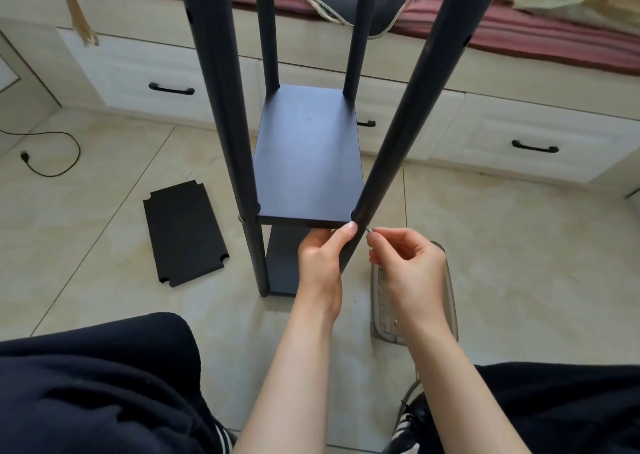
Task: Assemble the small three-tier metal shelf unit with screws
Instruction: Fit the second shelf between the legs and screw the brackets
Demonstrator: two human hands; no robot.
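Pinched a small screw [369,230] in right hand [408,266] at the near right post [398,148] beside the middle shelf board [308,162] (left hand [320,263] curled around that post below it), risking cross-threading or a drop if angled off the hole.

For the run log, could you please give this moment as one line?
left hand: holds shelf panel | right hand: pinches screw at post | spare panel: on floor

Beige tiled floor [104,231]; shelf unit [308,155], loose black panel [185,235], clear tray [450,301], black cable [52,155]
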